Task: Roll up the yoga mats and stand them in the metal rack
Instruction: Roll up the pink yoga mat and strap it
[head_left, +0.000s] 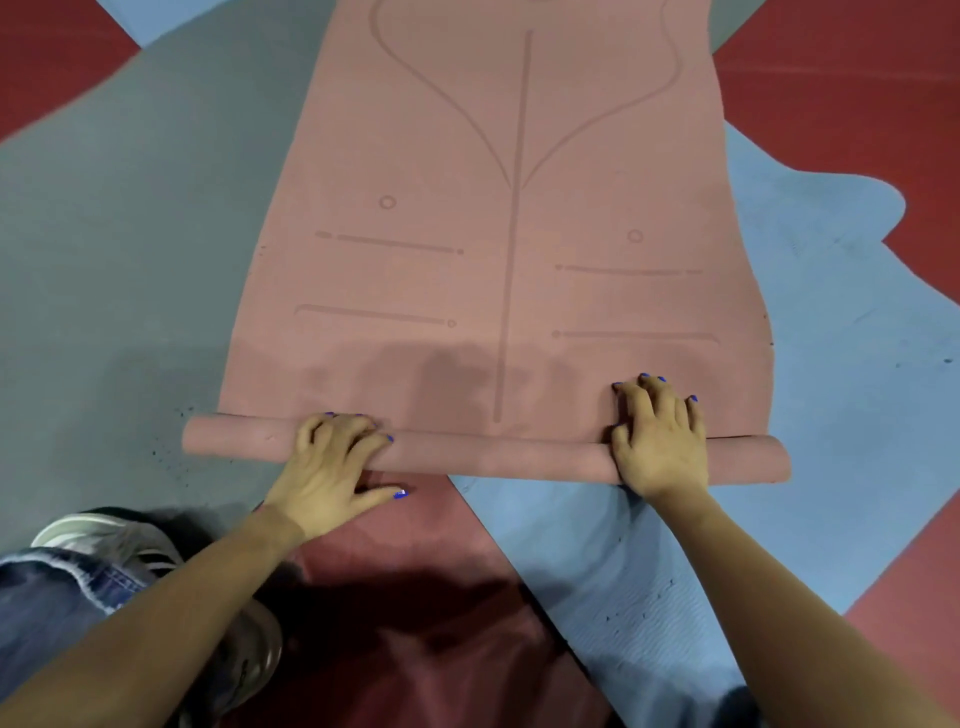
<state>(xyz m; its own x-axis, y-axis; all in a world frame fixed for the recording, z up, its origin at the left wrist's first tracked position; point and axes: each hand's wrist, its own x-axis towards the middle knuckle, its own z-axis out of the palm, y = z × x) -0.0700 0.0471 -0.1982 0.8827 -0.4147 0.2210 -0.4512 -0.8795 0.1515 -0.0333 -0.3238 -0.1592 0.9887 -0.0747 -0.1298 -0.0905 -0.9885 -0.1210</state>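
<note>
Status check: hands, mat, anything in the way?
Both hands on the roll: left hand, right hand. Pink mat barely rolled, mostly flat. Grey mat and blue mat underneath. Rack not seen.

Even overhead light, soft shadows pooled near the person, wide-angle bending at edges, slightly soft focus.
</note>
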